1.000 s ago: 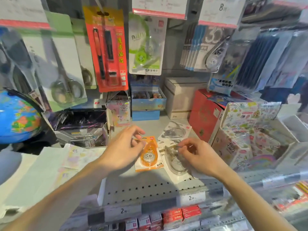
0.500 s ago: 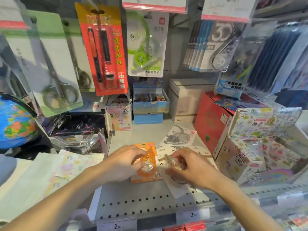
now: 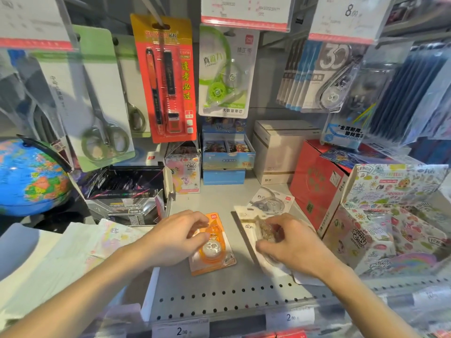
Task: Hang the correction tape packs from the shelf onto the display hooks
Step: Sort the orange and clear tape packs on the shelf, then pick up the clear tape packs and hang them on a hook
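Note:
An orange correction tape pack (image 3: 212, 250) lies flat on the grey shelf (image 3: 219, 289). My left hand (image 3: 173, 237) rests on its upper left, fingers pinching the edge. A white-backed clear correction tape pack (image 3: 249, 225) lies to its right, with my right hand (image 3: 290, 242) closed over its blister. A third clear pack (image 3: 271, 202) lies behind, untouched. Above, a green correction tape pack (image 3: 224, 74) and a row of grey-and-blue packs (image 3: 317, 76) hang on display hooks.
A red pen pack (image 3: 168, 79) and scissors cards (image 3: 97, 98) hang at the left. Boxes crowd the shelf: red box (image 3: 317, 181), white box (image 3: 280, 152), sticker boxes (image 3: 390, 215), black box (image 3: 127, 193). A globe (image 3: 29, 176) sits at far left.
Both hands have closed down onto the packs: the left onto the orange pack, the right onto the clear pack. The camera has moved closer and tilted up slightly.

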### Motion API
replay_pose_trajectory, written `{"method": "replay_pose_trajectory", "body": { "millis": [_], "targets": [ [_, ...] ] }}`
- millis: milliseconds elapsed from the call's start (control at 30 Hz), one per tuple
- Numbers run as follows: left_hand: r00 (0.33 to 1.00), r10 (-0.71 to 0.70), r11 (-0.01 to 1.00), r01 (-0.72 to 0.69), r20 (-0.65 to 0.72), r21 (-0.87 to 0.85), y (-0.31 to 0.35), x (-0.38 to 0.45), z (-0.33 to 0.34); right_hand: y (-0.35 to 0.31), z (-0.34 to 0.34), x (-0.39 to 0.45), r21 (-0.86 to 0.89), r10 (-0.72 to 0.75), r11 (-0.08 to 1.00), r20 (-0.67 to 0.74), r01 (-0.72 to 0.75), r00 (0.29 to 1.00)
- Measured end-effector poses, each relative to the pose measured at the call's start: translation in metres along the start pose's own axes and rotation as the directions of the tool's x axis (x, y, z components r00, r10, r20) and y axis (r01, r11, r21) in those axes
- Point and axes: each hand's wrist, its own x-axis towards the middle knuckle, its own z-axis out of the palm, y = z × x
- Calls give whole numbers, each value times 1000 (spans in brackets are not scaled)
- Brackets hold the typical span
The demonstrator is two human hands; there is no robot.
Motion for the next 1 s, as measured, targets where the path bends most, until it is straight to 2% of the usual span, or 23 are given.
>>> {"method": "replay_pose_trajectory", "body": {
  "millis": [67,133,200,233,400,467,567,800,833,900,967,1000],
  "targets": [
    [998,-25,985,15,-59,-170,7,1,6,0,-2,0,149,22,989,-57,-13,998],
    [995,-99,903,75,-34,-422,20,5,11,-5,-1,1,259,-5,965,-102,32,995],
    [986,-156,683,155,64,-714,36,7,12,-12,2,3,325,-33,943,-136,76,990],
    [982,-165,581,174,94,-795,43,8,11,-17,3,3,351,-45,932,-148,95,988],
    [989,-119,360,122,84,-925,54,4,5,-34,10,5,412,-140,892,-137,185,981],
    [993,-98,352,101,71,-931,54,3,4,-39,11,5,426,-169,880,-132,210,977],
    [998,-58,399,56,36,-915,53,5,7,-40,10,6,431,-176,875,-135,218,975],
    [990,-135,491,38,-33,-870,57,16,21,-15,-12,-3,360,-141,916,-131,179,981],
    [988,-146,503,39,-41,-863,56,18,22,-7,-18,-4,282,-116,947,-151,155,982],
    [985,-163,507,44,-46,-861,52,19,24,12,-27,-7,-13,-58,998,-150,57,987],
    [982,-184,491,52,-45,-870,48,20,25,29,-29,-10,-282,53,957,-55,-67,997],
    [981,-192,481,58,-41,-875,46,20,25,34,-27,-12,-351,105,931,-6,-100,994]
  ]
}}
